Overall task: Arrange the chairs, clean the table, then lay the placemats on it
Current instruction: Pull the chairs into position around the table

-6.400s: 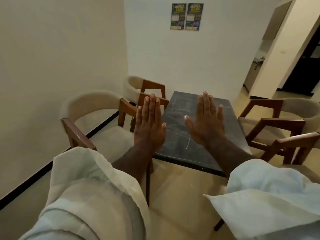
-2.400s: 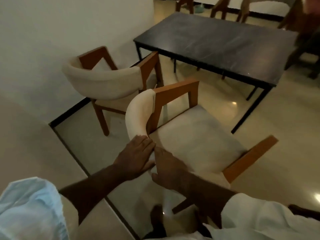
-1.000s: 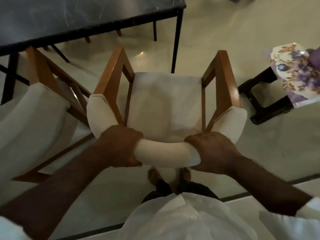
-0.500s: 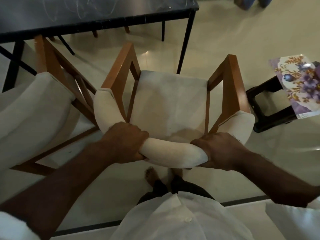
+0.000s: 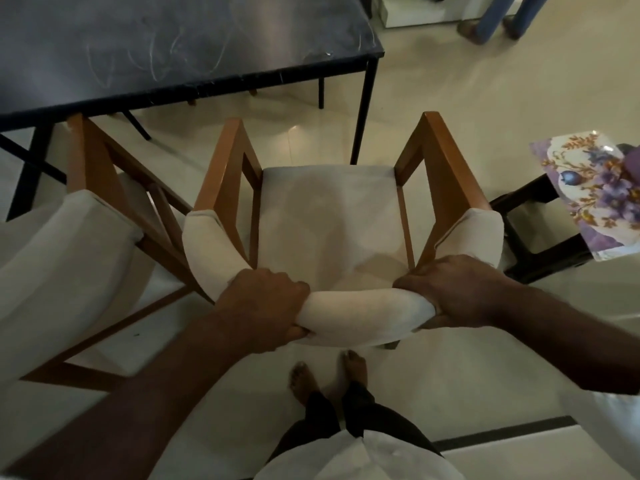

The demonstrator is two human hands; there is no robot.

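A wooden armchair [image 5: 329, 216] with a cream seat and a padded cream backrest stands in front of me, facing the dark table [image 5: 166, 46]. My left hand [image 5: 263, 306] grips the backrest's left part, and my right hand [image 5: 450, 292] grips its right part. The chair's front edge lies near the table's right front leg. A second matching chair [image 5: 69, 258] stands close on the left, its arm partly under the table edge. Floral placemats [image 5: 595, 195] lie on a black stool at the right.
The black stool [image 5: 540, 244] stands just right of the held chair. My bare feet [image 5: 325, 372] are behind the chair on the pale tiled floor. Another person's legs [image 5: 498, 15] are at the top right, beyond the table corner.
Since the earliest frames I left the table's end and took hold of this chair's backrest. Over the last second the chair has shifted a little forward toward the table, both hands keeping their grip.
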